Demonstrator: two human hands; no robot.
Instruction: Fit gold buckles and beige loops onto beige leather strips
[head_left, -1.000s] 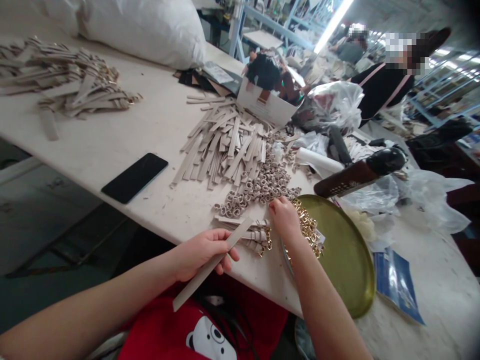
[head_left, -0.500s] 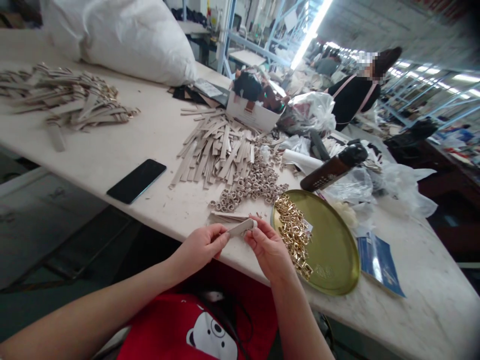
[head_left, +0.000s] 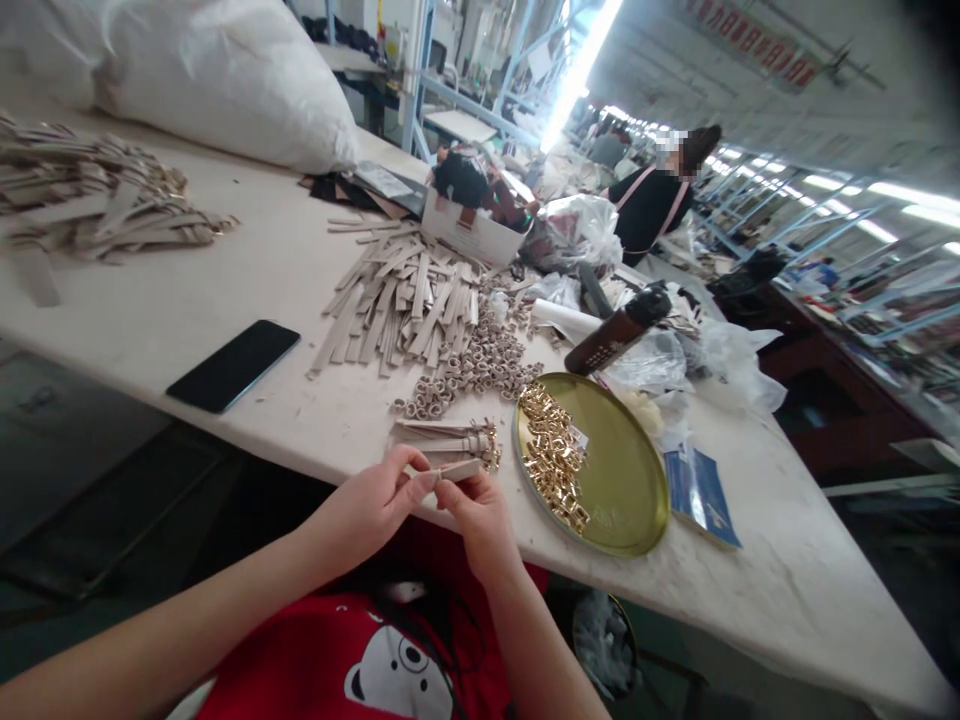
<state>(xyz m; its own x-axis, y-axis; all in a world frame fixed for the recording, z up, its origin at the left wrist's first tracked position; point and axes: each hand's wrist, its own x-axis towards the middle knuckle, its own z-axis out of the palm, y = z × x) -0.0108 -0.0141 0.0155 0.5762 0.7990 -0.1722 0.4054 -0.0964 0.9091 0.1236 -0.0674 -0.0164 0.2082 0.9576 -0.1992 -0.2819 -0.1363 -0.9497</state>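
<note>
My left hand (head_left: 369, 508) and my right hand (head_left: 474, 510) meet at the near table edge, both pinching one beige strap (head_left: 456, 469) between their fingertips. Just beyond them lies a small bundle of finished straps with gold buckles (head_left: 450, 440). To the right sits a round brass tray (head_left: 626, 490) with a heap of gold buckles (head_left: 551, 455). Behind are a pile of small beige loops (head_left: 472, 370) and a spread of loose beige straps (head_left: 401, 300).
A black phone (head_left: 232, 365) lies left on the white table (head_left: 187, 290). Another strap heap (head_left: 97, 205) and a white sack (head_left: 217, 75) are at the back left. A dark bottle (head_left: 619, 330), plastic bags, a cardboard box (head_left: 472, 225) and a blue packet (head_left: 701, 490) crowd the right. A person (head_left: 652, 200) stands beyond.
My right hand left the buckles on the tray and came to the strap held by my left hand. Both hands drew back to the table edge and now pinch it together.
</note>
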